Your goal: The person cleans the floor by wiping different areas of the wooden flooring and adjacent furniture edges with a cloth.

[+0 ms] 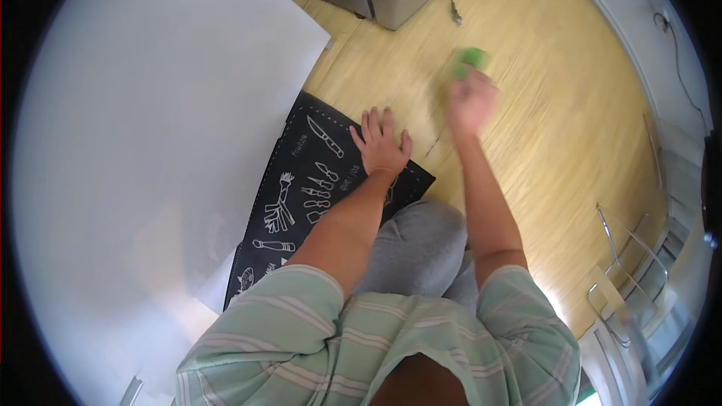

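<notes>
Head view: rests left hand (383, 150), fingers spread and gripping nothing, on the far edge of the black mat (297, 165); grips a blurred green thing (472, 59) in closed right hand (472, 105), farther right over the wooden floor (549, 113); cannot tell about contact.

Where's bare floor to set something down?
The widest bare patch of floor lies between the right hand and the white wall. A smaller one lies between the black mat and the blurred green item. It's crowded at the left hand, on the mat near the knee.
</notes>
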`<state>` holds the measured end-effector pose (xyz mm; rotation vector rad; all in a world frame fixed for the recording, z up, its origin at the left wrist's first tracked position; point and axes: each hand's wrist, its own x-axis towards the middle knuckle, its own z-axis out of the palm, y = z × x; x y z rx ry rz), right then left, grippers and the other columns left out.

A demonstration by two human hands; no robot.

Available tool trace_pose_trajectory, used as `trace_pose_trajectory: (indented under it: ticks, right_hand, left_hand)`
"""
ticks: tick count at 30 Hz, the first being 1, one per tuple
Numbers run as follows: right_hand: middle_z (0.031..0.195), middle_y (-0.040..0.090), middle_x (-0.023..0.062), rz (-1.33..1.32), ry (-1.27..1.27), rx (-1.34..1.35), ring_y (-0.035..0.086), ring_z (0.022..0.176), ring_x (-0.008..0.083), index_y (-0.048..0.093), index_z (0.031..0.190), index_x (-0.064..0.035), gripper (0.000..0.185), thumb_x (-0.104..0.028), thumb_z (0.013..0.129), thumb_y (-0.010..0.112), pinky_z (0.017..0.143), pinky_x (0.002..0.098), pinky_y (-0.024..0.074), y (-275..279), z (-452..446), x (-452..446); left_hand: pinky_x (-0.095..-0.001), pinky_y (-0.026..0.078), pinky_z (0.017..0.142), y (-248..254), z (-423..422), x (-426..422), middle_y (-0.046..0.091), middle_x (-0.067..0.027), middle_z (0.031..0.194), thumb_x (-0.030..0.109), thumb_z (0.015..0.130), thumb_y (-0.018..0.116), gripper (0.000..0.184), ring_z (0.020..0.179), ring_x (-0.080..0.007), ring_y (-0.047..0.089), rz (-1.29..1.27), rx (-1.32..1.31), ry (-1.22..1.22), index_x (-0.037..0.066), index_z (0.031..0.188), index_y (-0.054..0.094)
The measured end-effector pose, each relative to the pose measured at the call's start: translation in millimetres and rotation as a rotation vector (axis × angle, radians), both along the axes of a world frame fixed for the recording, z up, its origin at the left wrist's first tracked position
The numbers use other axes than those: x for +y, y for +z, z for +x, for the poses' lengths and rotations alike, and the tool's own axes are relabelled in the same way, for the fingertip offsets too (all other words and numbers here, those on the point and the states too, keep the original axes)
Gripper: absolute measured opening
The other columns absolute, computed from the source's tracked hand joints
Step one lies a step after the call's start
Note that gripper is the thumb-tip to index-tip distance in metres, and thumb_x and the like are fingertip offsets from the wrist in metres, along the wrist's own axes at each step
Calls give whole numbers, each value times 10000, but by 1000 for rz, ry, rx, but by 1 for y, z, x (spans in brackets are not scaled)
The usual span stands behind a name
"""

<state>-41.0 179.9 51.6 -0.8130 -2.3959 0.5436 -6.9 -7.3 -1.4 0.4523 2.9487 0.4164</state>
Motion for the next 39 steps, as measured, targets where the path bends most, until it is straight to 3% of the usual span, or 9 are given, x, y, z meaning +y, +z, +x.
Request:
trace_pose_trajectory:
  ticks: [8, 14, 22, 25, 26, 31, 35, 37, 39]
  right_hand:
    - [1513, 336, 166, 40, 732, -344, 252, 1430, 348, 482, 1390, -107, 477, -287, 949, 462, 1181, 518, 155, -46, -77, -48]
    - [1496, 356, 194, 94, -33, -377, 269, 1419, 365, 463, 1400, -51, 499, -243, 941, 430, 1159, 533, 171, -62, 14, 77]
    - [1540, 300, 185, 67, -490, -682, 198, 1449, 377, 473, 1387, -29, 446, -173, 978, 373, 1193, 474, 156, -86, 453, 107]
    - [1551, 267, 196, -566, -1026, -646, 219, 1441, 363, 305, 1481, -19, 627, -186, 911, 506, 1182, 420, 213, -39, 566, 28]
    - [1520, 321, 216, -753, -1045, -653, 328, 1399, 353, 310, 1490, -61, 628, -207, 914, 513, 1155, 397, 280, -86, 675, 5]
    - [1248, 581, 162, -477, -1039, -1697, 623, 1083, 341, 437, 1373, -127, 436, -237, 954, 486, 878, 441, 524, 11, 706, -8]
    - [951, 682, 215, -326, -1115, -977, 658, 902, 393, 595, 1109, -71, 351, -240, 801, 611, 773, 479, 521, 63, 601, 97]
    - [943, 684, 199, -166, -780, -531, 654, 883, 410, 644, 984, -46, 206, -158, 812, 648, 741, 460, 512, 44, 546, 144]
    - [939, 663, 181, -346, -543, -564, 634, 917, 373, 634, 1020, -30, 240, -22, 780, 650, 796, 421, 508, 71, 424, 154]
  left_hand:
    - [-635, 88, 1129, 3, -7, 1, 308, -191, 1498, 447, 853, 536, 712, 1423, -370, 206, -42, -35, -28, 103, 1454, 370]
    - [-622, 99, 1135, 0, -1, 0, 319, -188, 1495, 442, 860, 517, 698, 1418, -362, 228, -56, 42, -24, 119, 1461, 369]
    - [-611, 108, 1140, 3, -2, 4, 332, -187, 1483, 432, 866, 515, 676, 1419, -357, 231, -62, 80, -26, 117, 1450, 383]
    - [-608, 111, 1140, 3, 2, 2, 336, -185, 1480, 425, 874, 513, 662, 1419, -354, 234, -61, 83, -34, 116, 1446, 389]
    - [-607, 112, 1140, 6, 2, 3, 335, -185, 1481, 423, 876, 514, 659, 1419, -353, 235, -54, 76, -34, 116, 1445, 390]
    - [-601, 102, 1146, 4, 6, 2, 343, -161, 1491, 441, 871, 516, 662, 1420, -333, 245, -44, 92, -15, 140, 1448, 393]
    - [-601, 98, 1147, -3, 2, 3, 340, -151, 1498, 448, 864, 513, 669, 1425, -330, 239, -46, 99, 1, 153, 1451, 390]
    - [-603, 95, 1147, -2, 3, 3, 339, -149, 1500, 450, 860, 513, 673, 1426, -329, 236, -43, 91, 6, 156, 1452, 387]
    - [-606, 93, 1146, -1, 3, 4, 339, -150, 1501, 451, 857, 513, 677, 1427, -329, 234, -46, 82, 9, 157, 1454, 384]
